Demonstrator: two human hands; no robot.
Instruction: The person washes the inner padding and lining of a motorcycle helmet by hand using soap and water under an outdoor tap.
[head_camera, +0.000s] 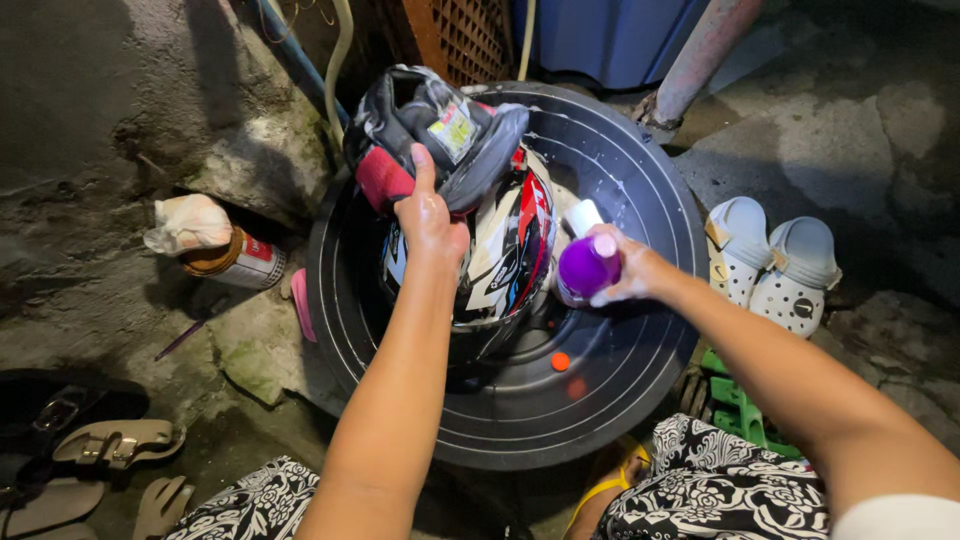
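Note:
A motorbike helmet (505, 250), white with red and black markings, lies in a large black round basin (620, 370). My left hand (430, 215) grips the helmet's grey and red inner padding (440, 130) and lifts it at the opening. A purple bottle with a white cap (586, 262) is tipped toward the helmet, held in my right hand (632, 275). A small orange cap (560, 361) sits on the basin floor.
A can topped with a cloth (220, 250) stands left of the basin. White clogs (770, 265) rest at the right, sandals (90, 460) at the lower left. A green stool (735, 400) shows below my right arm. Pipes and a blue drum (600, 35) stand behind.

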